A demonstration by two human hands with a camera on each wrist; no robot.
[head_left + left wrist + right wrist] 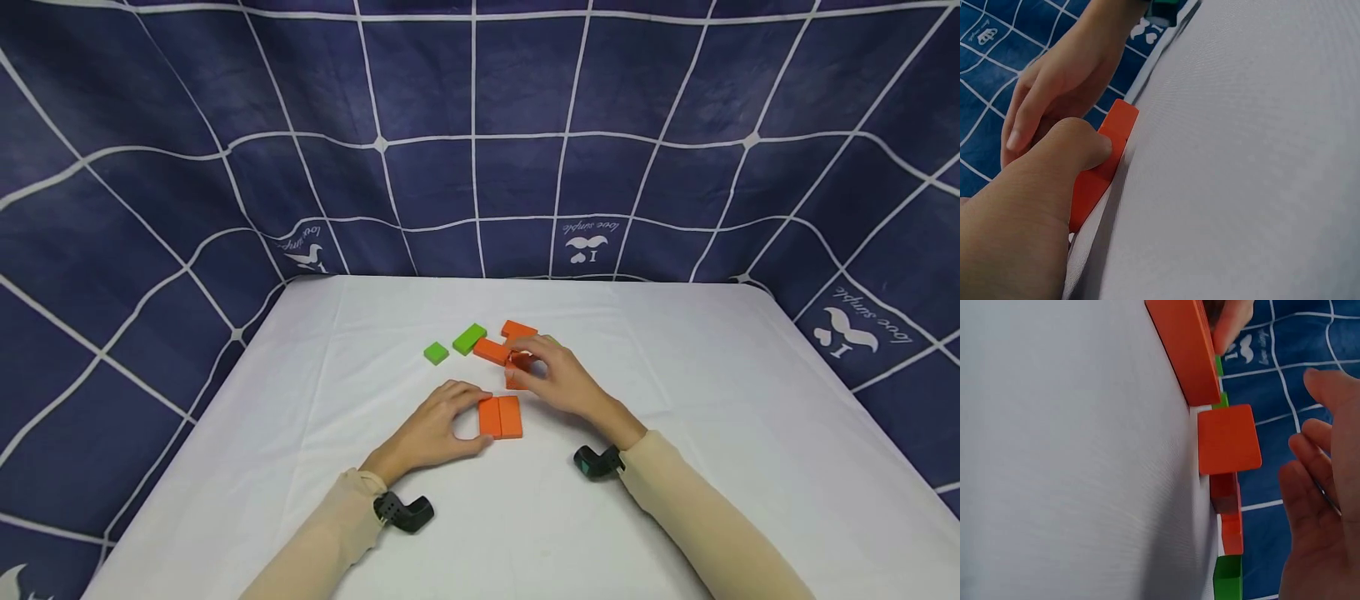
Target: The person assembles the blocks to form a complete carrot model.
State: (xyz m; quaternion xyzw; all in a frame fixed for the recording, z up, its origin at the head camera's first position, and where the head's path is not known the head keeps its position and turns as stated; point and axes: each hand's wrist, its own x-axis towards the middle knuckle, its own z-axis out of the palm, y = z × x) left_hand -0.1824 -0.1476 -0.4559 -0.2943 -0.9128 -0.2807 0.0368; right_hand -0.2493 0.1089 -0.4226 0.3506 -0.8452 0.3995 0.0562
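Observation:
My left hand grips two flat orange blocks that lie side by side. Its thumb presses the near edge in the left wrist view, and its fingertips touch the far edge. My right hand hovers around another orange block, thumb and fingers spread. In the right wrist view, a gap separates those fingers from the orange block, and they hold nothing. Just beyond lie an orange block and another orange block, partly hidden by the right hand.
A green rectangular block and a small green block lie toward the back left. Another green block shows in the right wrist view. White cloth covers the table; a dark blue checked curtain surrounds its back and sides.

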